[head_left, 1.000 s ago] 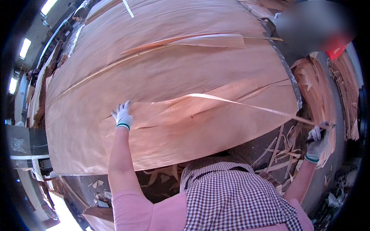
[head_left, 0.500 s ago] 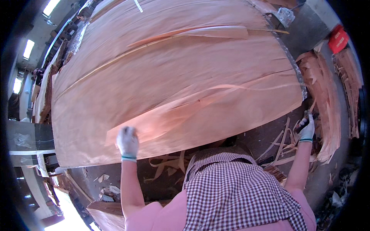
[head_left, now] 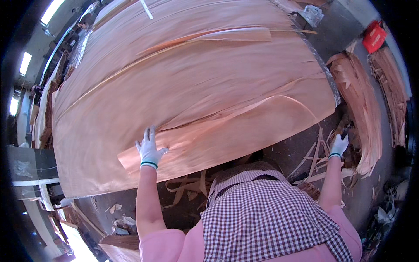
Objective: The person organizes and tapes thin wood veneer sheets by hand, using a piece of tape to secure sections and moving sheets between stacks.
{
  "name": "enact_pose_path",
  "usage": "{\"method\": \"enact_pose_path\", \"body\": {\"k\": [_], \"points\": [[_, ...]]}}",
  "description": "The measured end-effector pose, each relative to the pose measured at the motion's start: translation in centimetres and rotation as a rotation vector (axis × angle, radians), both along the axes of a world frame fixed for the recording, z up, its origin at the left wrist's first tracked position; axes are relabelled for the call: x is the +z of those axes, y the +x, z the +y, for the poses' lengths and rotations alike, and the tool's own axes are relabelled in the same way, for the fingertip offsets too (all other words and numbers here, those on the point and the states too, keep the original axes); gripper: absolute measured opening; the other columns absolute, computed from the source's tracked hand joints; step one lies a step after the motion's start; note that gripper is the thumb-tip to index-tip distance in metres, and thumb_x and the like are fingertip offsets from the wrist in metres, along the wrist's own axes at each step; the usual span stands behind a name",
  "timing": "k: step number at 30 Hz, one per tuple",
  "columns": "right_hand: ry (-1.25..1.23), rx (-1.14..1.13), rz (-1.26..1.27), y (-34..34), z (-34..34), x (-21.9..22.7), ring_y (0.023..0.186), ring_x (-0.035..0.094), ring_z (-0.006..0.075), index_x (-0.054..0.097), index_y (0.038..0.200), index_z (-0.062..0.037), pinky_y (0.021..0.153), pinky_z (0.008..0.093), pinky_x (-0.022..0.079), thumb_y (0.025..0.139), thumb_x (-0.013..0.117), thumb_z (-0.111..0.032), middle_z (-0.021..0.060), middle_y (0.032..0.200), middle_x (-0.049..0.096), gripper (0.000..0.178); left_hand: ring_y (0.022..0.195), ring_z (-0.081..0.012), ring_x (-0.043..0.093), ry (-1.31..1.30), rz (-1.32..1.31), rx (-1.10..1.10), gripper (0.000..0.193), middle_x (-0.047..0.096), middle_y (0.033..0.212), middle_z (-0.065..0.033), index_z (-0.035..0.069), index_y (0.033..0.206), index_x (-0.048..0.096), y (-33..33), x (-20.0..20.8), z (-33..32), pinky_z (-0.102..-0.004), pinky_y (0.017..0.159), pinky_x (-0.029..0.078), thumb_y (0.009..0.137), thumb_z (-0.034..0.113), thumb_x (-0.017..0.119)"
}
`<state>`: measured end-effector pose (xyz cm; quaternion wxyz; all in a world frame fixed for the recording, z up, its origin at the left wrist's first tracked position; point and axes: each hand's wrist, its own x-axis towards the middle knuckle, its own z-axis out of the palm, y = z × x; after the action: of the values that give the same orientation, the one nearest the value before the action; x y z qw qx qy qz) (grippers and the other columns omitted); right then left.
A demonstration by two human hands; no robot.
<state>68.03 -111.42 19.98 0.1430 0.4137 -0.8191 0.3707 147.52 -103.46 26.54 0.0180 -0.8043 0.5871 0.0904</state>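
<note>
A broad pinkish-brown wood veneer sheet [head_left: 209,83] covers the table-height surface in front of me. My left hand [head_left: 149,150], in a white glove with a green cuff, rests open on it with fingers spread. Under and beside that palm lies a loose, narrow veneer piece [head_left: 183,139], more orange. From its far end a thin veneer strip [head_left: 301,104] arches right and droops over the near edge. Off the sheet's right corner, my gloved right hand [head_left: 338,145] is closed around something small and dark that I cannot make out.
At the right stands a bundle of long veneer offcuts [head_left: 364,118], with a red object [head_left: 374,36] beyond. Scrap strips [head_left: 312,163] litter the floor by my right arm. A split veneer piece [head_left: 235,35] and a long thin strip [head_left: 104,81] lie farther back on the sheet.
My left hand has gone from bunched to spread and shifted slightly right. The right hand has moved down and left. The thin strip, stretched toward the right before, now curls down over the edge.
</note>
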Motion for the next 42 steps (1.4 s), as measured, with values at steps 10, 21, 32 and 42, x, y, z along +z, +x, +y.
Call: {"method": "enact_pose_path", "body": {"k": [10,21,32,42], "points": [[0.553,0.497,-1.503,27.3,2.9,1.2,0.048,0.051,0.0101,0.061,0.084,-0.0076,0.041,0.0236,0.036,0.088,0.064,-0.041,0.0023,0.065,0.058,0.034,0.103,-0.0297,0.054,-0.149,-0.025,-0.366,0.026,0.058,0.097,-0.0088,0.01,0.091,0.061,-1.1,0.8,6.1,-0.0549,0.097,0.033,0.067,0.01,0.071],[0.082,1.004,-2.406,33.4,-3.6,7.0,0.049,0.04,0.0059,0.056,0.109,-0.0093,0.045,0.0193,0.034,0.081,0.058,-0.065,0.0006,0.087,0.06,0.062,0.088,-0.0367,0.061,-0.117,0.613,-0.551,0.039,0.063,0.093,-0.0176,0.003,0.104,0.061,-12.6,10.3,1.8,-0.041,0.079,0.049,0.068,-0.007,0.048],[-0.77,0.759,-1.436,8.6,0.4,19.2,0.054,0.038,0.0049,0.054,0.109,-0.0059,0.043,0.0209,0.027,0.089,0.062,-0.034,-0.0035,0.066,0.044,0.036,0.099,-0.0385,0.06,0.053,0.853,-0.876,0.038,0.062,0.102,-0.0215,0.001,0.109,0.058,-33.4,10.2,-15.0,-0.0401,0.086,0.048,0.073,-0.005,0.046],[-0.553,0.364,-0.928,-15.8,-14.0,17.3,0.065,0.052,0.0044,0.061,0.1,-0.0066,0.05,0.0191,0.038,0.09,0.059,-0.014,-0.0005,0.088,0.064,0.012,0.094,-0.0434,0.059,0.283,0.854,-0.776,0.034,0.062,0.096,-0.0258,0.004,0.11,0.057,-59.5,3.5,-27.5,-0.0441,0.08,0.048,0.078,0.0,0.044]]}}
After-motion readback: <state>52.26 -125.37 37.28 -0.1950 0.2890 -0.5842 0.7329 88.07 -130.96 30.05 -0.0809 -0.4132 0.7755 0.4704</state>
